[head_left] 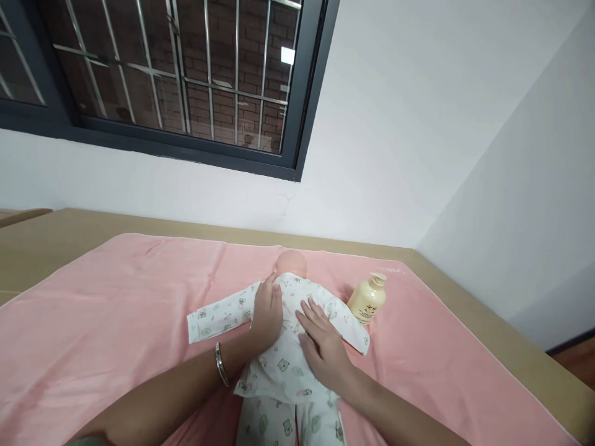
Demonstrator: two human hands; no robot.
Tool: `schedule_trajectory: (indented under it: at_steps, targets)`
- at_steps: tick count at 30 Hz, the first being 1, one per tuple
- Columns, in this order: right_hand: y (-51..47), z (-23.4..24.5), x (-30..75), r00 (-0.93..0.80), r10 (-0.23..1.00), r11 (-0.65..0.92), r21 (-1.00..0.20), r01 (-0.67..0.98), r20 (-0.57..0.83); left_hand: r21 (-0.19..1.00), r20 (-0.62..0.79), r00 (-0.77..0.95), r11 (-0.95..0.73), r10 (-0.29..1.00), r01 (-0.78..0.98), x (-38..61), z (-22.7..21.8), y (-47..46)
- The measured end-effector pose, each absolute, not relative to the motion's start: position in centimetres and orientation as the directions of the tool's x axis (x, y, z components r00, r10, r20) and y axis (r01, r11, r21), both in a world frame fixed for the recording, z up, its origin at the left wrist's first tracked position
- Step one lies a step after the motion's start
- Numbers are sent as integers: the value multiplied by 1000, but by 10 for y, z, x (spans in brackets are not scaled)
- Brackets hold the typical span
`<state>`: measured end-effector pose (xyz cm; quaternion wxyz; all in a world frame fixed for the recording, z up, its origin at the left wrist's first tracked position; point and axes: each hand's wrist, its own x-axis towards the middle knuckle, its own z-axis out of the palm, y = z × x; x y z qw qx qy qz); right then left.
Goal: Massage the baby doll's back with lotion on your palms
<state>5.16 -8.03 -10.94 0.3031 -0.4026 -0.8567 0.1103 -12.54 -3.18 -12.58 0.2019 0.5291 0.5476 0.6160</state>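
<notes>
A baby doll (291,262) lies on a pink sheet, its bald head toward the wall and its face not visible. It wears a white printed long-sleeved top (283,365) and matching trousers (267,422), both sleeves spread out sideways. My left hand (268,311) rests along the left side of the doll's upper body, near the shoulder, fingers extended. Flat on the right part of the top lies my right hand (324,342), its fingers spread. Neither hand grips anything that I can see. A cream pump bottle (368,300) stands beside the right sleeve.
The pink sheet (139,297) covers most of a wooden tabletop (93,224). White walls (395,124) bound the back and right. Above the back edge is a dark-framed window (186,155) with metal bars.
</notes>
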Motion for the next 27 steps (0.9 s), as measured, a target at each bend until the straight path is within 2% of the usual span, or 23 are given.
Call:
schedule_trajectory:
  at_steps: [4,6,8,11,14,18,24,27]
  targets:
    - [-64,-100,53,-261,803,581,-607,542,536,855,485,-338,-357,806,376,-133,-121,-27]
    - [-54,-90,47,-226,799,583,-625,519,557,835,510,-327,-368,795,408,-136,-121,-24]
    - [-45,-79,37,-287,786,603,-574,554,548,814,522,-302,-360,797,457,-138,-124,-23]
    - [-31,-69,25,-387,821,558,-453,695,419,760,524,-225,-332,821,559,-135,-132,-24]
    - [-17,-67,19,-373,884,458,-364,811,282,682,532,-112,-346,839,644,-129,-142,-30]
    - [-16,-72,16,-344,921,386,-321,865,182,623,542,-28,-379,840,685,-129,-145,-31]
    - [-45,-80,13,-466,849,522,-263,811,250,697,440,-50,-305,897,649,-140,-128,-14]
    - [-27,-76,17,-434,876,480,-304,823,209,668,472,10,-365,881,648,-133,-126,-25]
